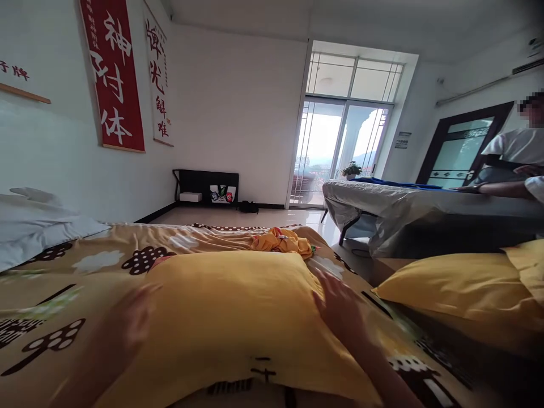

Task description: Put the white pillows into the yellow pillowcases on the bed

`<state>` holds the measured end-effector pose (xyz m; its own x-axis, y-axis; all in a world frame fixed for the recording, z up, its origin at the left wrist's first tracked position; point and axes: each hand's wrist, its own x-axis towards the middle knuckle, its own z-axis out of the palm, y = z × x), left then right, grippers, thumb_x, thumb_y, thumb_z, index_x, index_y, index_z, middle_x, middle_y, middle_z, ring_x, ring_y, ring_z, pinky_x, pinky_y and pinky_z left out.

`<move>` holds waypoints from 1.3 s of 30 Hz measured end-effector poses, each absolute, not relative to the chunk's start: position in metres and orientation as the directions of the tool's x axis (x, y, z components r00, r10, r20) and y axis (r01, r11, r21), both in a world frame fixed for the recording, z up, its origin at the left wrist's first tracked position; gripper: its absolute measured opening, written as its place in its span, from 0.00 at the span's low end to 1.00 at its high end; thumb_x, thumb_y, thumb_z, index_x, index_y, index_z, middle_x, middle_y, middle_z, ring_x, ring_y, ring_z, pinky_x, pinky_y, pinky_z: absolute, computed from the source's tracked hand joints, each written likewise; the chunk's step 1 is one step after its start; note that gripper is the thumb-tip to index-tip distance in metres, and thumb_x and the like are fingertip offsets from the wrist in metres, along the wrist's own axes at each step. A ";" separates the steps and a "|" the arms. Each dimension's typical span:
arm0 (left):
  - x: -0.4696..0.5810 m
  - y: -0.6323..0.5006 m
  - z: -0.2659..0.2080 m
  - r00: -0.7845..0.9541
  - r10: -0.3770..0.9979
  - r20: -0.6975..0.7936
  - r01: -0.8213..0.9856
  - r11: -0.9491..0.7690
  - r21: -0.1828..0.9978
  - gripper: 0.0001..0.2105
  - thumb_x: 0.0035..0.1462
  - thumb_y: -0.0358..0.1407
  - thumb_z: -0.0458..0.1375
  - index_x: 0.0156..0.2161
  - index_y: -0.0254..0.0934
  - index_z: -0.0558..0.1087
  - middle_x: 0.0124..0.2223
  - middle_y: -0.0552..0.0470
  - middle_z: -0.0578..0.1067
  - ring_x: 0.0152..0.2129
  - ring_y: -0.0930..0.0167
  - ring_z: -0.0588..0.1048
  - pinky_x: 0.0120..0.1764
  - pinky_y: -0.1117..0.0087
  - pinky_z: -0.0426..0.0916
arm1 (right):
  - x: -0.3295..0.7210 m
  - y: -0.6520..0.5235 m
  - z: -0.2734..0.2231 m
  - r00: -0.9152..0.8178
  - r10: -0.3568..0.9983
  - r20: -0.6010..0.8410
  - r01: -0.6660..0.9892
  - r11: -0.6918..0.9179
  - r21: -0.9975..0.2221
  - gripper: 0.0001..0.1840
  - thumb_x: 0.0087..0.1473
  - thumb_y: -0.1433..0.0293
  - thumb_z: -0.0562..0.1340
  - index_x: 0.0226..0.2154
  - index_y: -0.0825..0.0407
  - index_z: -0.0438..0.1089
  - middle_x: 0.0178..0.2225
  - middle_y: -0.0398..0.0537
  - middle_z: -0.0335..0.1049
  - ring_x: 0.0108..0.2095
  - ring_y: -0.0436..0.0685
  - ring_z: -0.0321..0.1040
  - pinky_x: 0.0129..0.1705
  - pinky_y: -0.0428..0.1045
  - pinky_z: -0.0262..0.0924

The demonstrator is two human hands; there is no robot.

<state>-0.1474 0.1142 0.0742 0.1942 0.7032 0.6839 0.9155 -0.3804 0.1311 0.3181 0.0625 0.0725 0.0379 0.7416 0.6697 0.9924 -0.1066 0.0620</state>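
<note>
A plump yellow pillow (238,317) lies in front of me on a bed with a patterned tan sheet (102,289). Along the pillow's left side is my left hand (138,317), blurred, its fingers looking stretched out rather than wrapped round the cloth. My right hand (338,303) rests against the right side with its fingers extended. Dark marks show near the pillow's front edge. Just beyond the pillow lies a crumpled orange cloth (283,241).
White bedding (38,226) lies at the left by the wall. More yellow pillows (459,277) are at the right. Behind them stands a table with a plastic-like cover (378,198), where a person (514,150) leans an arm. A low black bench (199,184) stands by the far wall.
</note>
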 end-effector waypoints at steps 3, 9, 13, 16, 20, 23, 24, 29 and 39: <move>-0.051 0.150 0.102 0.361 0.730 0.580 0.841 -0.524 0.136 0.24 0.60 0.36 0.40 0.57 0.32 0.67 0.62 0.47 0.66 0.60 0.67 0.62 0.61 0.63 0.57 | 0.228 0.109 0.103 -0.042 0.783 0.620 0.989 0.120 -0.084 0.28 0.61 0.64 0.49 0.62 0.56 0.56 0.62 0.55 0.57 0.61 0.60 0.53 0.60 0.56 0.48; 0.030 0.185 0.043 0.376 0.799 0.470 0.887 -0.457 0.067 0.23 0.61 0.37 0.46 0.61 0.37 0.63 0.64 0.44 0.61 0.62 0.62 0.59 0.61 0.53 0.53 | 0.156 0.153 0.028 -0.106 0.910 0.401 0.952 0.209 -0.222 0.27 0.65 0.63 0.42 0.63 0.50 0.54 0.66 0.50 0.45 0.66 0.57 0.40 0.64 0.58 0.37; -0.012 0.180 0.020 0.366 0.775 0.515 0.901 -0.434 0.012 0.24 0.63 0.42 0.45 0.63 0.42 0.59 0.65 0.49 0.58 0.62 0.65 0.56 0.62 0.56 0.52 | 0.195 0.155 0.019 -0.080 0.914 0.397 0.966 0.168 -0.194 0.29 0.65 0.57 0.43 0.65 0.46 0.49 0.67 0.45 0.39 0.67 0.55 0.35 0.65 0.59 0.30; -0.049 0.175 0.023 0.269 0.794 0.545 0.946 -0.325 0.006 0.25 0.63 0.45 0.45 0.63 0.42 0.60 0.65 0.49 0.59 0.62 0.64 0.57 0.61 0.54 0.51 | 0.240 0.149 0.025 0.054 0.936 0.348 0.986 0.006 -0.169 0.30 0.64 0.56 0.44 0.66 0.45 0.46 0.68 0.44 0.36 0.67 0.56 0.33 0.65 0.60 0.29; -0.077 0.165 0.016 0.188 0.772 0.607 0.974 -0.227 -0.013 0.26 0.63 0.46 0.43 0.63 0.40 0.59 0.65 0.48 0.59 0.62 0.63 0.57 0.60 0.52 0.51 | 0.286 0.124 0.010 0.185 0.939 0.291 0.979 -0.150 -0.139 0.30 0.65 0.56 0.43 0.67 0.43 0.39 0.68 0.41 0.34 0.67 0.54 0.34 0.65 0.58 0.37; -0.078 0.161 0.009 0.198 0.750 0.631 0.974 -0.223 -0.040 0.26 0.63 0.46 0.42 0.63 0.38 0.59 0.65 0.46 0.59 0.61 0.62 0.57 0.59 0.52 0.51 | 0.296 0.104 0.021 0.247 0.940 0.235 0.969 -0.238 -0.069 0.30 0.65 0.58 0.44 0.66 0.47 0.43 0.67 0.50 0.42 0.66 0.58 0.41 0.63 0.60 0.41; -0.077 0.161 0.008 0.198 0.747 0.634 0.975 -0.219 -0.046 0.26 0.63 0.46 0.42 0.63 0.38 0.60 0.65 0.46 0.60 0.61 0.62 0.58 0.59 0.52 0.51 | 0.294 0.099 0.034 0.243 0.941 0.236 0.969 -0.243 -0.030 0.29 0.64 0.61 0.46 0.65 0.50 0.47 0.66 0.55 0.45 0.65 0.60 0.43 0.62 0.61 0.41; -0.074 0.166 0.011 0.184 0.752 0.633 0.979 -0.201 -0.045 0.26 0.63 0.46 0.42 0.62 0.37 0.60 0.64 0.45 0.61 0.61 0.61 0.58 0.59 0.52 0.52 | 0.231 0.103 0.107 0.011 0.838 0.546 1.000 -0.023 0.014 0.29 0.62 0.65 0.50 0.64 0.56 0.52 0.66 0.58 0.41 0.67 0.61 0.38 0.64 0.61 0.34; -0.093 0.165 0.011 0.159 0.837 0.524 0.973 -0.223 0.060 0.27 0.63 0.46 0.42 0.64 0.40 0.57 0.66 0.49 0.57 0.63 0.64 0.54 0.61 0.53 0.51 | 0.138 0.128 0.016 -0.279 0.828 0.486 0.885 0.418 -0.204 0.31 0.64 0.53 0.44 0.65 0.47 0.48 0.67 0.49 0.41 0.67 0.59 0.38 0.65 0.60 0.35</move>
<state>-0.0929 0.1645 0.0107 0.1593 0.8369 0.5236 0.9730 -0.2229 0.0602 0.1381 0.1281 0.0158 -0.2791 0.8281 0.4862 0.8851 0.4183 -0.2043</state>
